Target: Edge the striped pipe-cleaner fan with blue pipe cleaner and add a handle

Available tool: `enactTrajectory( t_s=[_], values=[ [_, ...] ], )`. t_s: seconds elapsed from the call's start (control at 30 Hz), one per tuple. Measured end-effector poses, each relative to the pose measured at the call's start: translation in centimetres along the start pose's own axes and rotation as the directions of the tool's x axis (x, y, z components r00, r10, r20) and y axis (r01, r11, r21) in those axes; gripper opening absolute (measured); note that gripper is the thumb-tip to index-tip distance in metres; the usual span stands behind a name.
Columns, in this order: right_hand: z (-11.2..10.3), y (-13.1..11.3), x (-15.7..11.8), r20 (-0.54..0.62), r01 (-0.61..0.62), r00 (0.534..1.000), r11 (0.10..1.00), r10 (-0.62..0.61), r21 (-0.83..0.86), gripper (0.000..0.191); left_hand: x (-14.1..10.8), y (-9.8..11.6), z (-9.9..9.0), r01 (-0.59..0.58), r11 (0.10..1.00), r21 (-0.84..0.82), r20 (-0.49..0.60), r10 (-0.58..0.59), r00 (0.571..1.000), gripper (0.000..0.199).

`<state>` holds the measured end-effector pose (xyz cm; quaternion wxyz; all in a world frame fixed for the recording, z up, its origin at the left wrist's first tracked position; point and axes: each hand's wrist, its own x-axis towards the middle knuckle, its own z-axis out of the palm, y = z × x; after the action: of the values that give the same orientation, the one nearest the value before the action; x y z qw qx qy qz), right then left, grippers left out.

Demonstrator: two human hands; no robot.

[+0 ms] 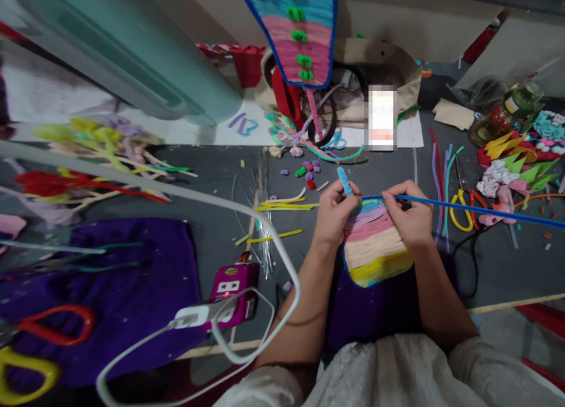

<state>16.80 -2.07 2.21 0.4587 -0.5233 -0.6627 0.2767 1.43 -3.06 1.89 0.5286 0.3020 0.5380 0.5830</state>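
Between my hands is a striped pipe-cleaner panel (375, 245), with bands of teal, lilac, pink, cream and yellow and a dark blue border along its lower left side. My left hand (334, 210) is closed on the panel's upper left edge. A fuzzy light blue stem (343, 180) stands up beside the left thumb. In a pinch, my right hand (410, 216) grips a long blue pipe cleaner (472, 208) at the panel's top edge. One end of it runs far off to the right, while a short stretch lies between the two hands.
A finished-looking striped piece (304, 42) with green knots stands behind. At right lie scissors (461, 210), loose pipe cleaners (441, 183) and a glass jar (489, 122). A pink power socket (232, 295), white cable (282, 248), purple cloth (150, 260) and red-handled scissors (62, 324) are at left.
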Motion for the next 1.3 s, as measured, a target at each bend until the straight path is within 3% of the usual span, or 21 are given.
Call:
enactTrajectory(
  t_s=[1.3],
  values=[
    [-0.06,0.03,-0.03,0.002,0.008,1.0,1.0,-0.008,0.007,0.015,0.13,-0.23,-0.11,-0.007,0.999,-0.036,0.003,0.007,1.0,0.013]
  ],
)
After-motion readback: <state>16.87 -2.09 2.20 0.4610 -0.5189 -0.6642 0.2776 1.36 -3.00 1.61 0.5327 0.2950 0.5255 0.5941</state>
